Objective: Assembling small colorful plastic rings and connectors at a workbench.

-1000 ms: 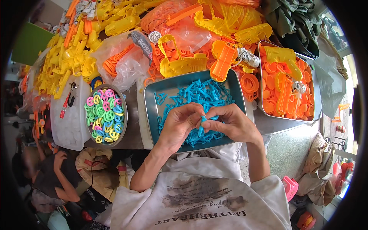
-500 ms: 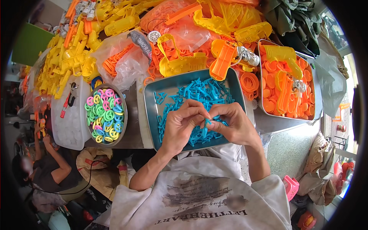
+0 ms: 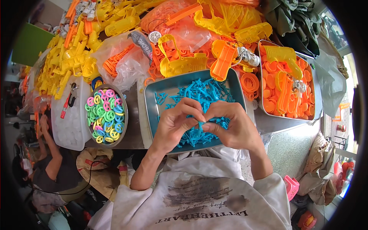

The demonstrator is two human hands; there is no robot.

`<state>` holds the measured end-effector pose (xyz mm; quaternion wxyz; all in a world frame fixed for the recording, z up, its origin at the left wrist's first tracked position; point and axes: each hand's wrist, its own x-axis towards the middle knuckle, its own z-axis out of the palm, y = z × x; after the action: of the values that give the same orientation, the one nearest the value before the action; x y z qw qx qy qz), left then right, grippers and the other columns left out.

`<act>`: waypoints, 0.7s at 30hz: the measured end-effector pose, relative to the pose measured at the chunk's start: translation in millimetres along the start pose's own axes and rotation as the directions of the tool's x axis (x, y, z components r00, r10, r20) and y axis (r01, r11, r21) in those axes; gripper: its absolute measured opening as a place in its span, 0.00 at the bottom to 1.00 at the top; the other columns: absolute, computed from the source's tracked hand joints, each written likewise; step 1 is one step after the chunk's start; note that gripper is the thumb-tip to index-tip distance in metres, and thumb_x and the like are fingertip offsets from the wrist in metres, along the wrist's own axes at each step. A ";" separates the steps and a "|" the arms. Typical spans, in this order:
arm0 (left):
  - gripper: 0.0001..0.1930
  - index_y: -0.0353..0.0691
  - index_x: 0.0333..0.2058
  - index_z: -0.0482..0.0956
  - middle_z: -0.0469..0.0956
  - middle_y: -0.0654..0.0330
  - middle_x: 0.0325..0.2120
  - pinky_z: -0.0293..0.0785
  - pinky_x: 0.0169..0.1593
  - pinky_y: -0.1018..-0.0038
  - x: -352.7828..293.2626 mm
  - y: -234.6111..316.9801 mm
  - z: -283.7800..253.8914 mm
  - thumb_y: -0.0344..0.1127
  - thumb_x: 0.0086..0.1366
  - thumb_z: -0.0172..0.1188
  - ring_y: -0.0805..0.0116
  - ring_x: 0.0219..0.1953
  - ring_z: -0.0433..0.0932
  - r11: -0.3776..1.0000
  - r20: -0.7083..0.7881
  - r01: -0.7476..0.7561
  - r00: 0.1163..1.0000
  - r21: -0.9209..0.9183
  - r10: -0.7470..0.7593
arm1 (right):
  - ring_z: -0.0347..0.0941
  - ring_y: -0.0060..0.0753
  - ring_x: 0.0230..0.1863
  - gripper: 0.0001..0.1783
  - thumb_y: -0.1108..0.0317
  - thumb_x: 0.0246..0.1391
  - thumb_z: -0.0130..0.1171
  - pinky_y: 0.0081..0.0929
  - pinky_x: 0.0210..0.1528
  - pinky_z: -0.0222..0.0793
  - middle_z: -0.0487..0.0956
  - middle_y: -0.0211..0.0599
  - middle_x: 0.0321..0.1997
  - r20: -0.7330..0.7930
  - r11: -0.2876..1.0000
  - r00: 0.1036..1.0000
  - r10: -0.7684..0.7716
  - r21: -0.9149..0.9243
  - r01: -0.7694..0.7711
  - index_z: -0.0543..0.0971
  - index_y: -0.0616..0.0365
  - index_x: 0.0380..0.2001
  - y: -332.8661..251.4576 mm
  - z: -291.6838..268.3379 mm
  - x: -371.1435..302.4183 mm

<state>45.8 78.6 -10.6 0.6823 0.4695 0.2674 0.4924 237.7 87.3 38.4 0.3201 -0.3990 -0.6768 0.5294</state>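
Over a metal tray (image 3: 151, 117) heaped with small blue plastic parts (image 3: 193, 138), my two hands meet fingertip to fingertip. A small blue plastic part (image 3: 201, 125) is pinched between them, mostly hidden by the fingers. My left hand (image 3: 173, 123) grips it from the left with thumb and index finger. From the right, my right hand (image 3: 235, 124) closes thumb and fingers on the same piece. What joins or parts at the fingertips is too small to make out.
Left of the tray stands a round bowl (image 3: 125, 115) of coloured little wheels, beside a white plastic bin (image 3: 71, 130) with a red-handled tool (image 3: 64, 109). An orange-filled tray (image 3: 287, 116) is at right. Yellow shells (image 3: 184, 66) and orange parts crowd the back. A co-worker (image 3: 53, 161) works at far left.
Both hands have shifted slightly left, still pinching the blue part, which is now more covered by the fingers. At far left the co-worker's arms have moved.
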 end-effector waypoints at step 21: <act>0.11 0.33 0.42 0.80 0.75 0.57 0.41 0.77 0.46 0.78 -7.4 2.8 22.7 0.19 0.59 0.60 0.70 0.43 0.78 0.855 -0.305 -0.105 0.907 0.507 0.292 | 0.75 0.38 0.29 0.12 0.76 0.40 0.69 0.29 0.33 0.68 0.81 0.39 0.29 -0.473 0.857 0.828 -0.303 -0.515 0.020 0.83 0.60 0.32 8.3 49.5 -4.3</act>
<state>60.6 63.5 0.6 0.4261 0.5474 0.4537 0.5594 199.1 61.7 18.6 0.4304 -0.5379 -0.7028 0.1773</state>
